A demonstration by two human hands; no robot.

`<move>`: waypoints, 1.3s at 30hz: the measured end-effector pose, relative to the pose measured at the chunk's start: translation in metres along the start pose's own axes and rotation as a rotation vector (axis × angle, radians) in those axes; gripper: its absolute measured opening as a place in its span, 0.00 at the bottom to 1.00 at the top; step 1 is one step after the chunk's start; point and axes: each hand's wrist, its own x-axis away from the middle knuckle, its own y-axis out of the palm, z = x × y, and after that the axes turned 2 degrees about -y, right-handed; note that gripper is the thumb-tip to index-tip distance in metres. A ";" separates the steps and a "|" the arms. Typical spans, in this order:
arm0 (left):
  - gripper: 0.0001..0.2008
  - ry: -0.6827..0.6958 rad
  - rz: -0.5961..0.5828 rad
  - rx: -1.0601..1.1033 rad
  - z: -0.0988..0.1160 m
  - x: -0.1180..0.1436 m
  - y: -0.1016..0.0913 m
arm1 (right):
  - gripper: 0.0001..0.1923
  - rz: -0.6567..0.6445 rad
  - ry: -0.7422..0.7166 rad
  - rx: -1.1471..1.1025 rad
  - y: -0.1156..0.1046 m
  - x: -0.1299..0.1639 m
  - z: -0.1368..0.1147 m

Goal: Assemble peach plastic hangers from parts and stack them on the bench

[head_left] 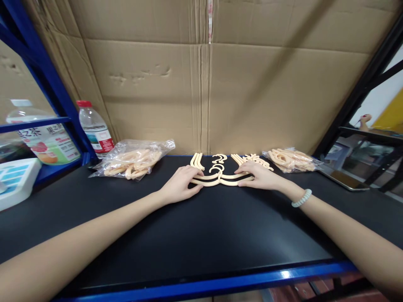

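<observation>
A small stack of cream plastic hangers [219, 179] lies flat on the black tabletop [195, 235], hooks pointing away from me. My left hand [181, 184] holds the stack's left end and my right hand [260, 176] holds its right end, fingers curled over the arms. A pale bead bracelet [301, 198] circles my right wrist. Loose curved cream pieces [197, 160] lie just behind the left hand, and more hanger parts [256, 160] lie behind the right hand.
A clear bag of cream parts [132, 161] sits at the left, another bag [291, 160] at the right. A water bottle [95, 130] stands by the blue shelf post [47, 79]. Cardboard [220, 84] walls the back. A tablet [343, 178] lies far right.
</observation>
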 end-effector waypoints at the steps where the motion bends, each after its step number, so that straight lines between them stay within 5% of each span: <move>1: 0.10 0.000 0.005 -0.004 -0.001 0.000 0.001 | 0.15 -0.005 -0.013 0.004 0.001 -0.001 -0.001; 11: 0.08 -0.038 0.056 0.040 -0.005 0.000 0.005 | 0.10 -0.003 -0.040 0.024 0.001 0.000 0.000; 20: 0.10 -0.328 0.145 0.063 -0.010 -0.002 -0.001 | 0.12 0.007 -0.029 0.072 -0.001 0.002 0.003; 39: 0.20 -0.396 0.036 0.035 -0.019 -0.004 0.006 | 0.12 -0.045 -0.016 0.094 -0.005 0.001 -0.003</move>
